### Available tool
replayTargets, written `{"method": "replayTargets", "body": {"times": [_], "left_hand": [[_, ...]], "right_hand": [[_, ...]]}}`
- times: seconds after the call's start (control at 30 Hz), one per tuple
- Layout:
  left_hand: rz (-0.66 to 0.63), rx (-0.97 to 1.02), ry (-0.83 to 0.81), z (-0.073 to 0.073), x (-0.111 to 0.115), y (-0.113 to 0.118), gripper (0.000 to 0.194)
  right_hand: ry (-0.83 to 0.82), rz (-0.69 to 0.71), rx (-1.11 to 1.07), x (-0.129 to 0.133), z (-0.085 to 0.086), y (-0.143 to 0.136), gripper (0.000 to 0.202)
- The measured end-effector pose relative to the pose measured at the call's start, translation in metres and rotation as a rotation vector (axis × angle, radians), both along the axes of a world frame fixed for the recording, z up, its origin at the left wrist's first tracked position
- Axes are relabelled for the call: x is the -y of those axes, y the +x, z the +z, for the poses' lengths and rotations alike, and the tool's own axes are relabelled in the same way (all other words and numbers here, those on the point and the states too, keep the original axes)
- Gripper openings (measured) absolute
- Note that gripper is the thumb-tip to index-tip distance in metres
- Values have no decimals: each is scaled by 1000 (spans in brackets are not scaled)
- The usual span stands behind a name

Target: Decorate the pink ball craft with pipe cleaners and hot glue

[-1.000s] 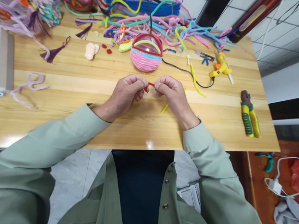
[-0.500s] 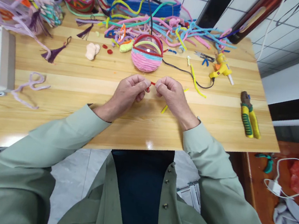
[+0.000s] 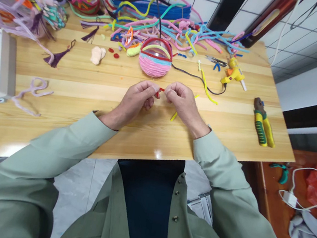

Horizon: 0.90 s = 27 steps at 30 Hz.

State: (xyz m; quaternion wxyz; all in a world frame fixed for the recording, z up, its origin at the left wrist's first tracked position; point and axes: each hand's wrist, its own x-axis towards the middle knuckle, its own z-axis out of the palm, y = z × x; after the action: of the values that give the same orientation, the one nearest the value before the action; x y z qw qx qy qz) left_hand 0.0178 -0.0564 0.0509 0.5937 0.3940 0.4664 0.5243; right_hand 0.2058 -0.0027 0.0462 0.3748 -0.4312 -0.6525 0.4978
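Observation:
Between my two hands a short red pipe cleaner is stretched, its ends tucked in my fingertips. My left hand is closed in a pinch on its left end, where a bit of red also shows below the thumb. My right hand pinches the other end. Just beyond the hands sits a round ball wrapped in pink and blue, with a red-rimmed opening and a pale yellow band. A yellow pipe cleaner piece lies partly under my right hand.
Right of the ball are a yellow glue gun, small snips and yellow-green pliers. Colourful pipe cleaners are heaped along the wall. On the left stand a white device, a purple tassel and a lilac strand.
Both hands keep their pinch on the red pipe cleaner and have barely moved. Slightly more red shows at the left fingertips. The view has shifted a little.

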Motion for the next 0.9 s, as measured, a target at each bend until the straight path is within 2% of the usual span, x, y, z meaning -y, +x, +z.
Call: {"method": "replayTargets", "body": {"times": [0.13, 0.23, 0.53, 0.67, 0.9], "left_hand": [[14, -37, 13, -2, -1, 0, 27], [9, -70, 25, -3, -1, -2, 26], [7, -267, 34, -8, -2, -4, 43], [-6, -310, 95, -8, 0, -4, 38], [-101, -379, 113, -11, 3, -6, 36]], "right_hand": [[-23, 70, -49, 1, -1, 1, 13], [-45, 108, -51, 3, 0, 0, 14], [-74, 57, 62, 11, 9, 2, 14], [-84, 14, 92, 13, 12, 4, 13], [-39, 84, 99, 13, 13, 8, 19]]}}
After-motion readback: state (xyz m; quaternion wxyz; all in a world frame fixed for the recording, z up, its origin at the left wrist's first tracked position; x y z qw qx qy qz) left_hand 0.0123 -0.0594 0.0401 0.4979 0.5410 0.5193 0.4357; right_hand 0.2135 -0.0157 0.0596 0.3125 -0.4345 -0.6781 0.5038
